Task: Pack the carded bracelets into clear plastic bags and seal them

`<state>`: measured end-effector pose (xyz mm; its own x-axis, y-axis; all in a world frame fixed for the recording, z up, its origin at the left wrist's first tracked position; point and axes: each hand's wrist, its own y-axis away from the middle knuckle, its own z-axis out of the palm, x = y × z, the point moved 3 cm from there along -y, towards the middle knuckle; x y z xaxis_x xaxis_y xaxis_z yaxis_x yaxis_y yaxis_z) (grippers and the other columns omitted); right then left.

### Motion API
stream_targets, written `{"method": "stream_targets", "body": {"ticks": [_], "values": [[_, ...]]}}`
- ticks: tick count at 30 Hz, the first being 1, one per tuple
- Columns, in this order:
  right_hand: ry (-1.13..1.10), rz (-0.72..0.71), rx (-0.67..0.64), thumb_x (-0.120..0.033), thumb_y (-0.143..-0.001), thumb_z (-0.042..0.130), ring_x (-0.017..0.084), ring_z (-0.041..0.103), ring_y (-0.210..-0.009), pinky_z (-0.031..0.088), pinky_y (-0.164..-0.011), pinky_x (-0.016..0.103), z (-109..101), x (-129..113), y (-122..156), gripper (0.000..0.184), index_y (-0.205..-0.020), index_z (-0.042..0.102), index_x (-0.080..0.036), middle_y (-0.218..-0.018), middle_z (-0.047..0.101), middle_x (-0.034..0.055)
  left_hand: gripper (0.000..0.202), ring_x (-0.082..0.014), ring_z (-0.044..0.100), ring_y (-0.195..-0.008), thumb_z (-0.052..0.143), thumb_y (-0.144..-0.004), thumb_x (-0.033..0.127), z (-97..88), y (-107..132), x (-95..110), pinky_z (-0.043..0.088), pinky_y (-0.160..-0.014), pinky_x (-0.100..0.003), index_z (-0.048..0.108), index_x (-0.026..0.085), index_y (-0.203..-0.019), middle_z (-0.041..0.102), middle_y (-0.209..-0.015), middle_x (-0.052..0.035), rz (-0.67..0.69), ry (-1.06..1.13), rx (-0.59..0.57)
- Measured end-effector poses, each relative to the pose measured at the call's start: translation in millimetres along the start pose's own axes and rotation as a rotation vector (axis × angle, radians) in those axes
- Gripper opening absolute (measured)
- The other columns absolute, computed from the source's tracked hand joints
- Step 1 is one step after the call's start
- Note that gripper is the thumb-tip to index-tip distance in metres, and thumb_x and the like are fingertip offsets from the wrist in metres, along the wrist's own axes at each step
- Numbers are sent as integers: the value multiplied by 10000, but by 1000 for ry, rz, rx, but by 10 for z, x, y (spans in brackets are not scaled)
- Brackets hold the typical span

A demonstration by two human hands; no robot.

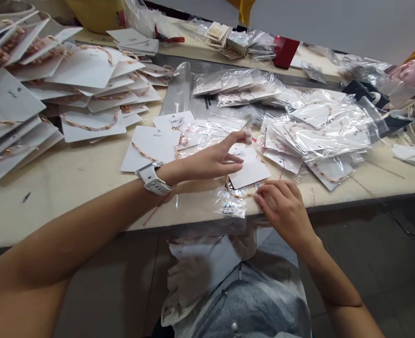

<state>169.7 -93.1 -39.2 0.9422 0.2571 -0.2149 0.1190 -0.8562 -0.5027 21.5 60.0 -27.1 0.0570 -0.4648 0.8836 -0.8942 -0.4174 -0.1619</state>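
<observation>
My left hand (207, 159) is out at about 12 o'clock, its wrist wearing a white smartwatch (154, 180). Its fingers (233, 141) curve in a narrow arc over the left edge of a white barcoded card (251, 170), but I cannot tell whether they grip it or only touch it. My right hand (284, 211) is just to the right, at about 1 o'clock, its fingertips (260, 197) bunched in a narrow pinch on the end of a gold-and-pink bracelet (238, 193). The bracelet lies along the card's lower edge, and its chain runs toward my left hand. Under them, a clear plastic bag (230, 206) with a printed recycling mark hangs over the edge of the cream table (59, 211).

At 11 o'clock, another bracelet lies on a white card (151, 148). A heap of carded bracelets (87, 70) spreads across the table at 10 o'clock, and bagged cards (316, 134) are piled at 1 to 2 o'clock. More bagged cards (238, 84) sit at 12 o'clock. A red box (286, 51) stands beyond them on a farther table (193, 49), and a pink bag (413, 70) sits at 2 o'clock.
</observation>
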Motion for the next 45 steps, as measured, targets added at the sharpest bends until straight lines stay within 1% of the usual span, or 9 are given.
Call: {"method": "stream_targets", "body": {"ticks": [5,11,16,23,27,32,37,41,45], "values": [[-104,47,-55,-247,-963,487,197,549,-883,402,-829,320,-110,109,32,104,-925,569,-195,-863,657,31,583,-231,639,-1120,563,-866,242,-5,-3,-27,537,-751,-215,299,282,-1383,327,-1472,-135,16,-34,-12],[-13,207,-66,-364,-949,483,236,567,-835,410,-800,379,-37,163,54,292,-1120,597,-155,-809,650,60,597,-218,648,-1104,555,-871,207,-10,-6,-40,534,-771,-216,280,293,-1395,372,-1456,-133,45,-76,-4],[-164,209,-38,-238,-899,559,201,611,-835,463,-762,334,-139,182,1,110,-898,663,-203,-834,698,31,585,-238,625,-1150,549,-884,255,0,4,-12,543,-774,-230,262,293,-1393,322,-1480,-148,23,-71,-28],[-210,236,326,-197,-854,646,139,636,-753,506,-702,268,-635,320,-119,65,-871,698,-233,-822,687,-11,693,-258,579,-1213,600,-873,345,-5,30,61,545,-860,-265,197,324,-1436,253,-1532,-133,40,-72,-97],[-188,117,438,-166,-833,670,123,630,-706,508,-678,263,-783,276,-328,64,-843,698,-222,-794,683,-16,846,-295,476,-1313,723,-787,369,60,50,128,538,-927,-329,195,339,-1448,210,-1550,-125,158,-100,-126],[-255,-45,318,-135,-873,611,104,628,-683,516,-656,249,-756,55,-514,114,-906,678,-222,-809,667,-17,837,-248,569,-1198,707,-780,248,292,91,220,574,-821,-313,212,348,-1447,357,-1475,-114,327,-164,4],[-163,-58,221,-122,-894,566,138,639,-739,516,-693,274,-709,132,-414,157,-898,671,-238,-800,663,0,592,-141,683,-929,524,-836,72,409,118,241,547,-803,-247,364,277,-1368,664,-1113,-45,340,-318,57],[-151,31,267,-136,-871,607,156,644,-762,512,-702,298,-796,352,-312,125,-896,671,-241,-809,662,0,554,-140,690,-917,571,-834,110,307,101,240,541,-786,-240,385,252,-1336,628,-1229,-86,379,-317,26],[-241,29,223,-130,-869,613,151,610,-704,495,-674,320,-861,303,-353,143,-903,661,-261,-792,630,-2,665,-175,666,-1002,663,-811,183,299,88,208,541,-808,-254,314,246,-1374,582,-1277,-124,343,-290,-73]]}}
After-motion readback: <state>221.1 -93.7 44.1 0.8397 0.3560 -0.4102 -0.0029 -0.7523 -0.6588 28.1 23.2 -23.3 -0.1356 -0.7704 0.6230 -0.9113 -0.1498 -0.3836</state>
